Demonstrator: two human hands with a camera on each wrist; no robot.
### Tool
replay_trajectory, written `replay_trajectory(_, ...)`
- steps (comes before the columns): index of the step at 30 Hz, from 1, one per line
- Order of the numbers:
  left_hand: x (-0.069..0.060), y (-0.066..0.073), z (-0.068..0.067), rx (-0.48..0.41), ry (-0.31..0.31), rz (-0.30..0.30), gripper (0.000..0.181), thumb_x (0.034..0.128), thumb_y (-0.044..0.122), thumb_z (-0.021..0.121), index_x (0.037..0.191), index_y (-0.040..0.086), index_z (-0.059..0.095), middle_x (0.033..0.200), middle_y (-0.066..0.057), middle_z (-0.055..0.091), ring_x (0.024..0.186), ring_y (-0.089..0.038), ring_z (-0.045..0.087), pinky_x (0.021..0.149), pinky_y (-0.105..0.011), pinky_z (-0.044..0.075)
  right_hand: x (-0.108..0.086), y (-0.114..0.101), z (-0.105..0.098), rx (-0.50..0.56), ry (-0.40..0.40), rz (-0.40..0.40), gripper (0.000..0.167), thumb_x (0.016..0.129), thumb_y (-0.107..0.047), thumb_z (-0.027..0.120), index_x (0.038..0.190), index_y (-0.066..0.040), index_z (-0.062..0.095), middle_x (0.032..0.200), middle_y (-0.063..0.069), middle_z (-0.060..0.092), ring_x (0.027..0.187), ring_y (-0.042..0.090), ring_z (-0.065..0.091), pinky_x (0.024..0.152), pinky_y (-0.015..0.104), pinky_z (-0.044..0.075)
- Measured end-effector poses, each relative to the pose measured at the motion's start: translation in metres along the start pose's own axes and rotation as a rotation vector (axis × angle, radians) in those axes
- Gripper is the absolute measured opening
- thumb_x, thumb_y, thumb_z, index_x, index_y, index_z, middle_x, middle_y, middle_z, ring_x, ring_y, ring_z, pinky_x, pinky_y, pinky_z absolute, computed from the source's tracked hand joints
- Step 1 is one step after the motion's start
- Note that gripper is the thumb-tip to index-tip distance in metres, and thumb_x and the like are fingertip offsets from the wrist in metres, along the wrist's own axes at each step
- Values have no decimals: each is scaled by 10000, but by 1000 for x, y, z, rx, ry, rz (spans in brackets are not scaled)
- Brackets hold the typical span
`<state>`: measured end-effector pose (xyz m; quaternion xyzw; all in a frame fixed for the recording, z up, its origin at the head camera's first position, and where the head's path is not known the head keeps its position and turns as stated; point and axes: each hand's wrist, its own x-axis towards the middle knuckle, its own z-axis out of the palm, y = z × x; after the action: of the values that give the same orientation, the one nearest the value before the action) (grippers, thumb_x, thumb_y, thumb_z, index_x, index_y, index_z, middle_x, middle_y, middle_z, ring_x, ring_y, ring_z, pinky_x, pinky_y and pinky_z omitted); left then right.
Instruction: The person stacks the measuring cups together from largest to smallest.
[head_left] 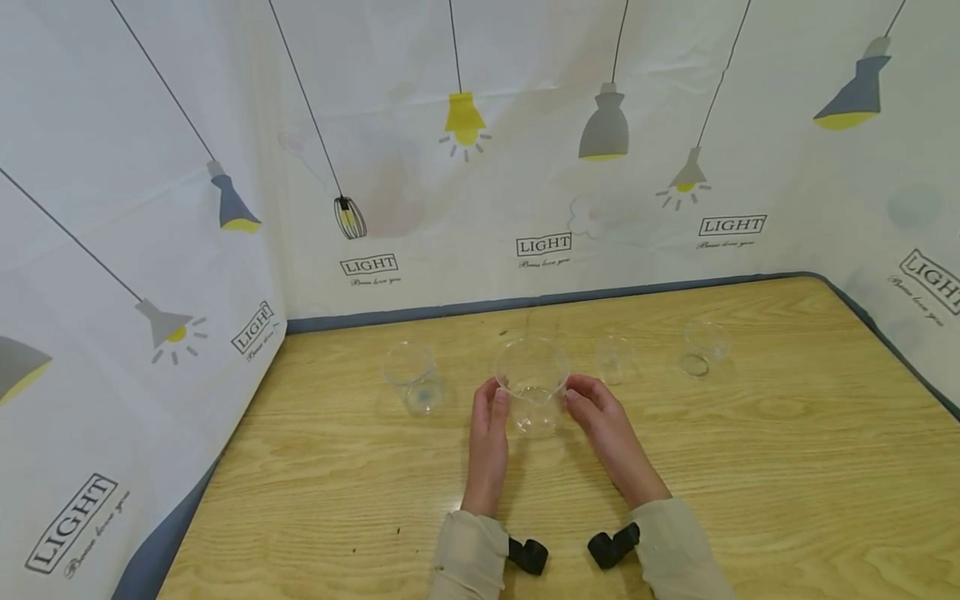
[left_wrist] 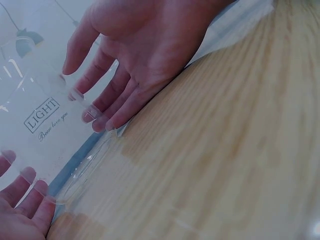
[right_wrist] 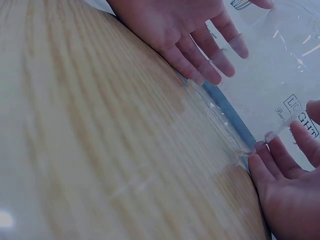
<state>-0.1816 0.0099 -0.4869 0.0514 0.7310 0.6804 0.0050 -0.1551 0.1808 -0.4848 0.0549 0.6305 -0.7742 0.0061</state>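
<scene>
Where the left hand (head_left: 486, 442) and the right hand (head_left: 613, 437) flank one clear cup (head_left: 534, 417), the work, by judgement, is in its handling stage.

Done: cup reached, with contact made on both sides. Left: the cup is not yet released; three further vessels are out of the hands.

Item one, the cup: transparent, upright, wide rim uppermost, centred between the hands, fingertips at its sides. Whether its base bears on the tabletop (head_left: 375, 500) or hangs just above, cannot be told; likewise whether it is a single piece or several nested.

Item two, the hands: palms facing each other, fingers extended and somewhat spread in both wrist views, thumbs to the near side in the head view. Neither is balled.

Remaining stock, all clear and standing apart from the hands: left vessel (head_left: 417, 379), near the left hand; small vessel (head_left: 615, 360), just beyond the right hand; far-right vessel (head_left: 703, 348), well apart. No contents made out in any; transparency blurs detail.
</scene>
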Motion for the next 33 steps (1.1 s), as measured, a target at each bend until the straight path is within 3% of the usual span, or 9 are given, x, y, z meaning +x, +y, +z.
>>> replay_trajectory(6, 0, 5, 0, -24, -3, 6, 382, 925, 451, 387, 1246, 249, 434, 1251, 89, 468, 1178, -105, 404, 992, -364, 280, 0, 0, 0, 16, -5, -8, 484, 908, -339, 497, 1294, -77, 367, 1297, 67, 394, 1178, 206, 404, 988, 358, 311)
replay_trajectory(13, -10, 27, 0, -8, -31, 11, 450, 953, 389, 356, 1332, 146, 359, 1340, -36, 407, 1223, -188, 369, 997, -421, 271, 1, 1, 0, 26, -22, -6, 530, 910, -342, 492, 1352, -94, 338, 1373, 56, 352, 1215, 160, 373, 1008, 326, 279)
replay_trajectory(22, -2, 1, 0, -12, -30, -33, 508, 896, 548, 351, 1359, 346, 299, 1380, 144, 329, 1256, -92, 304, 1030, -372, 216, 2, 1, 1, 70, -54, -37, 601, 915, -388, 450, 1378, -39, 293, 1416, 93, 299, 1267, 170, 311, 1017, 318, 258)
replay_trajectory(28, -3, 1, 0, 16, -41, -49, 485, 876, 596, 333, 1334, 447, 273, 1369, 212, 303, 1255, -64, 288, 1035, -383, 198, -5, -10, 4, 96, -98, -52, 570, 961, -337, 360, 1386, 22, 233, 1435, 145, 242, 1297, 201, 255, 1040, 364, 200)
replay_trajectory(33, -3, 1, 0, 11, -58, -37, 474, 883, 593, 313, 1336, 463, 263, 1361, 183, 352, 1254, -72, 297, 1031, -418, 194, -1, -3, 2, 68, -100, -58, 606, 942, -395, 378, 1389, -5, 254, 1435, 101, 262, 1297, 168, 258, 1033, 338, 215)
